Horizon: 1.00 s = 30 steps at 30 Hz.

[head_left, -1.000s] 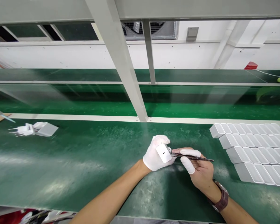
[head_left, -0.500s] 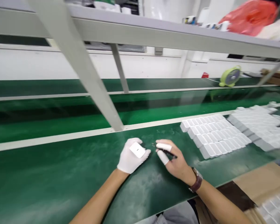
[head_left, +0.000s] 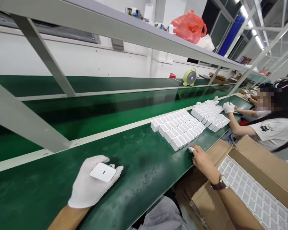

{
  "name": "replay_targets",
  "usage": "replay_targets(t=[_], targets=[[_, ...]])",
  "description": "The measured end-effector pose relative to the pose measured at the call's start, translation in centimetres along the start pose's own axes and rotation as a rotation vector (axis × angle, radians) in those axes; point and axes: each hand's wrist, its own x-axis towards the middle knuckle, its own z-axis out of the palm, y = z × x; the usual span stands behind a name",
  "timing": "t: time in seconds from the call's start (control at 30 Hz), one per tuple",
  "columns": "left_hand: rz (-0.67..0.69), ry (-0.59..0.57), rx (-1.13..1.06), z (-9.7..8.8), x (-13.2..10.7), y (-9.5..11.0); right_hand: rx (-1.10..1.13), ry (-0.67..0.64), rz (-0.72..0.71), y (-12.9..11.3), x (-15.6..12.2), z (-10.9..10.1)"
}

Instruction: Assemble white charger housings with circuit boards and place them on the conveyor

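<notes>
My left hand (head_left: 92, 182), in a white glove, holds a small white charger adapter (head_left: 103, 172) above the green bench. A narrow dark slot shows on the adapter's upward face. My right hand (head_left: 203, 159) is at the bench's front edge, near the closest rows of white adapters (head_left: 180, 127). Its fingers are curled, with white covers on fingertips and a watch on the wrist. A small dark bit shows at the fingers; what they hold is mostly hidden.
Another block of white adapters (head_left: 210, 111) stands farther along the bench. At right, an open cardboard box (head_left: 261, 156) holds many more in rows. A co-worker's gloved hand (head_left: 228, 107) is beside the far block. A slanted metal post (head_left: 26, 118) rises at left; a green fan (head_left: 189, 77) stands behind.
The view has turned right, bringing the box and co-worker into sight. My right hand, seen with a black pen-like tool before, has moved away from my left hand to the bench edge.
</notes>
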Motion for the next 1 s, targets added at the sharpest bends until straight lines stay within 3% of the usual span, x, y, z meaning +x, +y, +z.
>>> replay_targets(t=[0.1,0.27,0.53,0.63,0.73,0.9,1.0], targets=[[0.095,-0.023,0.019,0.0,0.0,0.0,-0.051,-0.008,0.083,2.4,0.6,1.2],[0.133,0.019,0.022,0.3,-0.2,-0.8,-0.07,0.017,0.106,3.2,-0.2,1.9],[0.302,0.153,-0.047,0.7,0.3,-0.3,0.11,0.264,-0.183,6.9,-1.1,6.0],[0.318,0.162,-0.078,0.8,0.5,0.1,0.135,0.335,-0.178,6.7,-0.5,5.3],[0.3,0.151,-0.106,0.9,0.4,0.3,0.204,0.409,-0.145,3.6,0.6,1.7],[0.234,0.116,-0.183,1.1,0.3,0.1,0.605,0.51,-0.233,-6.2,5.0,-3.8],[0.202,0.106,-0.236,1.1,0.2,0.0,0.795,0.37,-0.359,-12.2,8.4,-5.1]])
